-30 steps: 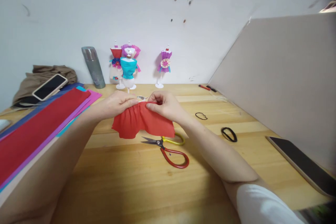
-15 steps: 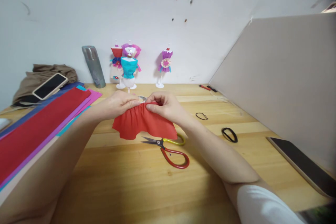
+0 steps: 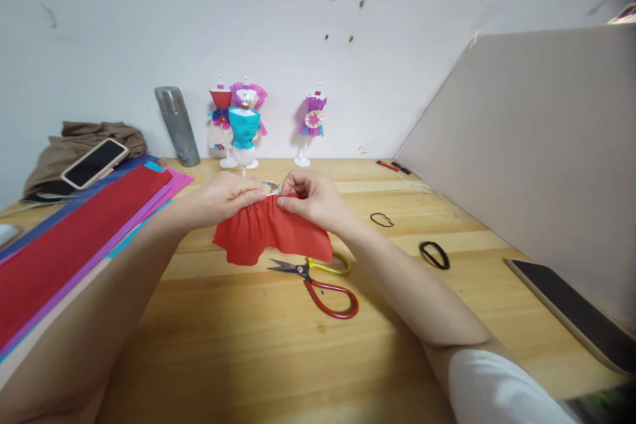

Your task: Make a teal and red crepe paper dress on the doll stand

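Observation:
Both hands hold a red piece of crepe paper [image 3: 268, 232] by its gathered upper edge, and it hangs down in folds. My left hand [image 3: 223, 197] pinches the edge on the left, thumb on the near side. At the right part of the edge, my right hand [image 3: 313, 200] pinches with thumb and fingers. Beneath the paper lie scissors [image 3: 301, 270] with one yellow and one red handle, blades apart and pointing left. Just behind the hands is a small silvery round thing [image 3: 271, 188], partly hidden.
Small mannequins in paper dresses [image 3: 244, 127] and a grey flask [image 3: 177, 126] stand along the wall. Stacked coloured paper sheets [image 3: 89, 245] and a phone [image 3: 95, 163] lie left. To the right are black bands [image 3: 434, 256], markers [image 3: 393, 166] and a dark tablet [image 3: 571, 311].
My right hand has shifted very slightly, and the right lower corner of the red paper has moved a little left. My left hand stays nearly still.

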Demonstrator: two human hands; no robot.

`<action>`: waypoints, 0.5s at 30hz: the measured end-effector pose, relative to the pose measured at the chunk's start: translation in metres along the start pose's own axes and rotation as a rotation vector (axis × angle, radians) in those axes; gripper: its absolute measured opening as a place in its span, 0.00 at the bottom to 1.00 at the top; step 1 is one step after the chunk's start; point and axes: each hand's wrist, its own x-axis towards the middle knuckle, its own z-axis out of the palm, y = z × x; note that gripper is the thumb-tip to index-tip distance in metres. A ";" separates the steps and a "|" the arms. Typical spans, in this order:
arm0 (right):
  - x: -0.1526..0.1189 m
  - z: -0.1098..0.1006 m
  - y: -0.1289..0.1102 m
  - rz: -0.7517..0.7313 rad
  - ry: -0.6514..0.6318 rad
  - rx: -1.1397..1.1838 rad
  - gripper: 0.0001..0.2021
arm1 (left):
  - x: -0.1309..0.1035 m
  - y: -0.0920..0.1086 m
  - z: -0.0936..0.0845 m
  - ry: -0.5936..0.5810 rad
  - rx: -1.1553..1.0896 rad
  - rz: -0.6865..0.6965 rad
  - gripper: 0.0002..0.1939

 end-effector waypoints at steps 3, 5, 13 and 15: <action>0.000 0.000 0.002 0.015 0.005 -0.003 0.10 | 0.000 0.002 0.000 -0.004 0.002 -0.001 0.22; 0.000 0.000 0.002 0.024 0.001 -0.001 0.10 | 0.000 0.002 0.000 -0.006 0.015 -0.006 0.22; 0.002 -0.001 0.003 0.006 0.002 -0.017 0.11 | 0.000 -0.001 0.001 -0.011 0.015 -0.003 0.23; 0.002 -0.002 0.003 0.007 0.004 -0.027 0.10 | 0.000 -0.002 0.001 -0.007 0.012 0.012 0.23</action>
